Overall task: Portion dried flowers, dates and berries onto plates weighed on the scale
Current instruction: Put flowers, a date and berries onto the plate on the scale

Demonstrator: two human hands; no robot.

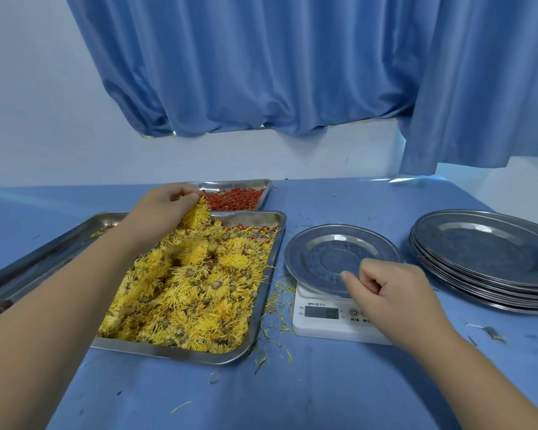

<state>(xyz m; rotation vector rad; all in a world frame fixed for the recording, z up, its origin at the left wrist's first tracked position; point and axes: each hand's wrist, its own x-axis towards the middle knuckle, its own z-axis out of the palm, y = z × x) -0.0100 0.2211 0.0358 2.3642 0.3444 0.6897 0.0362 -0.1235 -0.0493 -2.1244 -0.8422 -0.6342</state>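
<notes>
My left hand (pixel 165 203) pinches a clump of dried flowers (pixel 196 215) just above the flower tray (pixel 269 274). My right hand (pixel 392 293) is curled on nothing over the near rim of the empty plate (pixel 323 252) on the scale (pixel 323 327). As I carry the clump across, brittle petals could shed onto the table (pixel 323 392). If my right hand leans on the plate, the reading would be false.

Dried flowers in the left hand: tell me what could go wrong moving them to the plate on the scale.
1. The left hand pinches a loose clump of dried flowers; more may shed, as stray petals already litter the table.
2. The right hand hangs over the near rim of the plate; touching it could skew the reading of the scale.
</notes>
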